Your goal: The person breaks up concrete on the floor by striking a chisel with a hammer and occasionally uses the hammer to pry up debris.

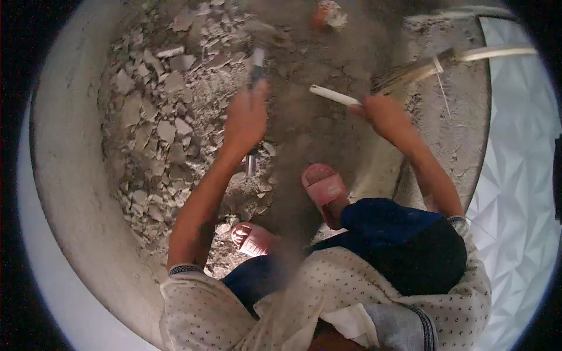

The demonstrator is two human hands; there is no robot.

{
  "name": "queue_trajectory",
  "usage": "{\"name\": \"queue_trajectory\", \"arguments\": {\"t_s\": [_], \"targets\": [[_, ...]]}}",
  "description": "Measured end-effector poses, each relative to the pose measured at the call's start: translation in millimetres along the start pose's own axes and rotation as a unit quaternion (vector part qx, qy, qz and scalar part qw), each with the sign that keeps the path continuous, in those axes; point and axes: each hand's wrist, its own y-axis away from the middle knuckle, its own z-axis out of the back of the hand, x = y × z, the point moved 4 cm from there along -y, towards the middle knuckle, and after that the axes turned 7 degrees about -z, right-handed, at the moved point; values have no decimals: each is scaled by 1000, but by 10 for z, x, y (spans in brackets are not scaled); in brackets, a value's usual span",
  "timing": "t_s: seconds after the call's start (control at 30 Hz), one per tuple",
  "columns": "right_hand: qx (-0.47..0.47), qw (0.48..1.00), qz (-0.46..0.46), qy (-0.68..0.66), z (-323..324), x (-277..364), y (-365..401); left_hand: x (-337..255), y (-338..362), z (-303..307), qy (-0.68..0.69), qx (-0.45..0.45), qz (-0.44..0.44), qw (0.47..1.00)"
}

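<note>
My left hand (244,120) is closed around a metal-shafted tool (257,58) above the rubble. Its dark and bright shaft sticks out beyond the fingers, and a shiny end shows below the wrist. The far end is smeared by motion, so I cannot tell what kind of tool it is. My right hand (387,117) grips a short white stick (333,95), which points left over the dusty floor. Just behind that hand lies a brush-like bundle of bristles (410,75) with a pale, curved handle.
Broken chips of rubble (167,128) cover the floor on the left, beside a curved grey wall (70,175). A reddish lump (329,14) lies at the far side. White faceted panels (515,175) stand on the right. My feet in pink slippers (325,187) are on the floor below my hands.
</note>
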Motion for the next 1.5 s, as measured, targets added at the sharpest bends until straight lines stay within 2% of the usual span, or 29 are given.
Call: {"name": "queue_trajectory", "arguments": {"t_s": [0.07, 0.1, 0.13, 0.17, 0.2, 0.3, 0.4, 0.5, 0.6, 0.7, 0.8, 0.9, 0.97, 1.0, 1.03, 1.1, 1.17, 1.23, 1.3, 1.33, 1.37, 1.4, 1.5], "targets": [[28, 999, -26, 7, 34, -18, 42, -81, 8, -22, 167, -93, 58, 980], [39, 999, -31, 9, 81, 26, 36, 36, 11, -144, 157, -103, 67, 980], [28, 999, -27, 12, 84, 27, 11, 174, 34, -341, 45, -36, -27, 998], [18, 999, -22, 16, 46, 19, -9, 355, 120, -573, -70, 32, -118, 990], [10, 1000, -17, 21, 16, 5, -15, 282, 191, -637, -182, 100, -204, 957], [-16, 1000, -3, 3, -18, -41, -27, 297, 147, -497, -73, 146, -78, 983], [-3, 1000, -8, -29, -20, -39, -8, -101, 80, -90, -24, 42, 4, 999], [-7, 1000, -12, -2, 19, -35, 18, -138, 22, -64, 169, -69, 73, 981], [34, 999, -29, -9, 112, 34, 14, 108, 120, -376, -50, 18, -60, 997], [7, 1000, -3, -8, 149, 83, 19, 220, 219, -471, -84, 160, -46, 982], [14, 1000, -19, -9, 67, 36, 15, -50, 159, -170, -24, 65, -12, 998], [5, 1000, -19, -13, 49, -16, 40, -44, 34, -111, 98, -49, 71, 991], [14, 1000, -24, 1, 33, -24, 22, -60, 104, -222, 4, -56, -28, 998], [16, 1000, -22, 9, 37, 7, -7, 156, 139, -415, -109, 13, -120, 987], [26, 999, -31, 7, 77, 37, -6, 374, 197, -606, -210, 60, -222, 950], [48, 998, -48, 9, 162, 102, 8, 356, 192, -524, -138, 127, -93, 978], [28, 999, -20, 9, 116, 69, -23, 182, 200, -313, -62, 166, 17, 984], [14, 1000, -10, 3, 88, 34, -20, 179, 87, -216, -62, 22, -62, 996], [10, 1000, -10, 2, 67, -2, 17, 137, 57, -210, 103, 16, 100, 990], [6, 1000, -16, 5, 42, -47, 4, 136, 34, -315, -9, 58, -16, 998], [0, 1000, -18, 8, -5, -65, -35, 260, 49, -477, -123, 94, -129, 979], [-3, 1000, -16, 12, 11, -24, -52, 175, 98, -503, -235, 126, -235, 935], [25, 999, -34, 18, 87, 31, -58, 195, 60, -350, -95, 161, -88, 978]]}}
